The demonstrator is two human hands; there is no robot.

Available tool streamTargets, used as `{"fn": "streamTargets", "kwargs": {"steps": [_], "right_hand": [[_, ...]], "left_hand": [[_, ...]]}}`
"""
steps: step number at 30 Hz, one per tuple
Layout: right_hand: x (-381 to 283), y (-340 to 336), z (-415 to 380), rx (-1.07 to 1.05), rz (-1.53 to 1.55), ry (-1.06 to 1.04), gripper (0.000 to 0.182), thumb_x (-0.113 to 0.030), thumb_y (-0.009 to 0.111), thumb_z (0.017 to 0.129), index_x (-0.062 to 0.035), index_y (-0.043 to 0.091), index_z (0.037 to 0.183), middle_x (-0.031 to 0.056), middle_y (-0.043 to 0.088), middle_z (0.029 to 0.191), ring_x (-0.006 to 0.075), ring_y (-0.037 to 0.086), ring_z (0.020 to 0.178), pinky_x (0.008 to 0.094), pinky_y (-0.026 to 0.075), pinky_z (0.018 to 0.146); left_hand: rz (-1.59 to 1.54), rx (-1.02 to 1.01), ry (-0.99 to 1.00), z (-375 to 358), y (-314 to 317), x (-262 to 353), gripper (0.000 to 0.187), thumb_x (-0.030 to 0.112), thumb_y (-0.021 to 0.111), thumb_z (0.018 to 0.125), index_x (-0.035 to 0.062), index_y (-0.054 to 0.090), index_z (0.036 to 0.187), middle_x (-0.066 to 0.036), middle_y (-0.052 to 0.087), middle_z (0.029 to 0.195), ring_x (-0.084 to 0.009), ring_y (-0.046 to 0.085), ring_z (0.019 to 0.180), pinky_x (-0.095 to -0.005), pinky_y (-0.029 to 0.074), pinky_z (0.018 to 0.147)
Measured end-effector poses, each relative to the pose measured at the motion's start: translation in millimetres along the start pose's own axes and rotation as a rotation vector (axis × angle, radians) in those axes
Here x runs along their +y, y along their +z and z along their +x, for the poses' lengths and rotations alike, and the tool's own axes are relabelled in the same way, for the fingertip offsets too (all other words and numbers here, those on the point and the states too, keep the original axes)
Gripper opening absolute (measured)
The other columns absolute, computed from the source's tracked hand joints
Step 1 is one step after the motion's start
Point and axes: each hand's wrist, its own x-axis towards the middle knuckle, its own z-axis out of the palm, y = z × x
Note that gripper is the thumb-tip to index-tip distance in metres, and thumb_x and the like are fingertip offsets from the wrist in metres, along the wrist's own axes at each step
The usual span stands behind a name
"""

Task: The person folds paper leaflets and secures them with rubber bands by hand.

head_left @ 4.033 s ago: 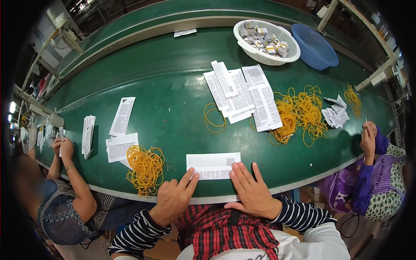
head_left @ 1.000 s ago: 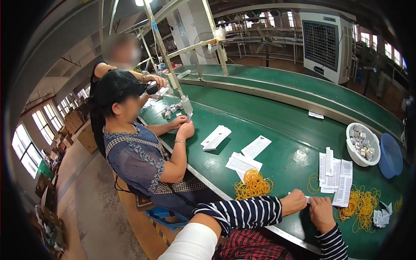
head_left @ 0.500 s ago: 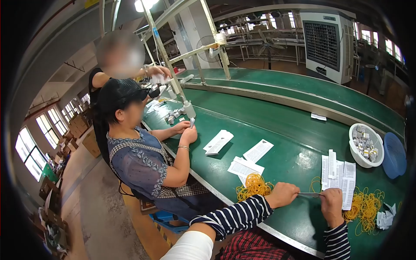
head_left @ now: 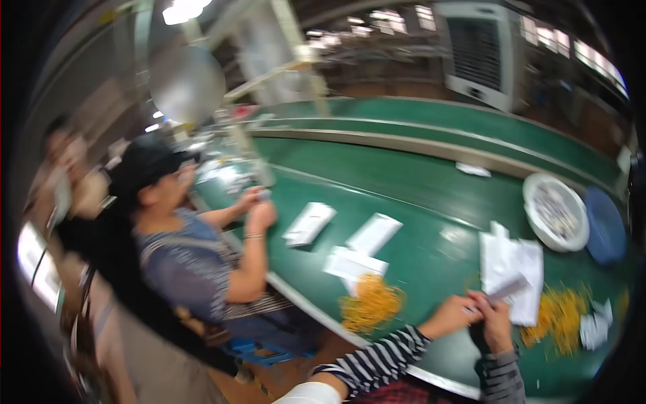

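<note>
A narrow folded paper leaflet (head_left: 509,287) sticks out up and to the right from my right hand (head_left: 496,324), whose fingers are closed round it. My left hand (head_left: 449,315) is pinched at the near end of the same leaflet, its fingertips touching the right hand. Motion blur hides the exact finger contact. Just beyond my hands lie open printed leaflets (head_left: 528,269) on the green table. A pile of yellow rubber bands (head_left: 552,320) is right of my right hand, and another rubber band pile (head_left: 372,303) lies left of my left hand.
A white basket (head_left: 529,202) of small items and a blue basket (head_left: 605,225) stand at the right. Folded papers (head_left: 309,224) and flat leaflets (head_left: 374,233) lie mid-table. A seated co-worker (head_left: 192,259) works at the left. Crumpled white paper (head_left: 596,326) lies far right.
My hands have come together, and the leaflet, earlier stretched level between them, now points up and right. The view has shifted, and another person now shows at the far left.
</note>
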Motion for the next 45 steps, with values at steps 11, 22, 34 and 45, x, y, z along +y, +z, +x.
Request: {"fn": "streamTargets", "kwargs": {"steps": [11,22,34,45], "right_hand": [[-4,-32,-2,0.037,0.228,0.054,0.031,-0.024,0.054,0.096,0.0025,0.064,0.106,0.0092,0.067,0.103,0.0149,0.061,0.094,0.0295,0.048,0.084],[-26,-48,-4,0.004,0.352,-0.093,0.04,-0.017,0.049,0.097,0.0058,0.046,0.13,0.0171,0.052,0.131,0.026,0.054,0.119,0.0373,0.041,0.102],[2,-33,-4,-0.151,-0.772,-0.792,0.039,-0.01,0.071,0.072,-0.0269,0.071,0.107,0.0129,0.041,0.143,0.0358,0.033,0.135,0.0447,0.03,0.106],[-27,-21,-24,-0.334,-0.298,-0.635,0.016,-0.014,0.069,0.081,-0.0124,0.073,0.097,0.0162,0.037,0.146,0.0333,0.034,0.135,0.043,0.031,0.106]], "left_hand": [[-0.062,-0.295,-0.369,8,-12,31,0.018,0.019,0.071,0.083,0.0013,0.07,0.077,0.002,0.061,0.064,-0.0037,0.05,0.057,-0.0196,0.037,0.052],[-0.125,-0.254,-0.395,3,-12,32,0.018,0.02,0.071,0.082,0.0019,0.071,0.079,0.002,0.06,0.064,-0.0032,0.048,0.055,-0.0185,0.035,0.052],[-0.614,-0.058,-0.472,1,-22,20,0.03,0.03,0.061,0.091,0.0004,0.065,0.088,0.0,0.059,0.068,-0.0061,0.05,0.053,-0.0191,0.035,0.044],[-0.804,0.111,-0.401,14,-33,10,0.019,0.019,0.062,0.089,0.0005,0.064,0.093,-0.003,0.066,0.08,-0.0096,0.062,0.066,-0.0228,0.049,0.059]]}}
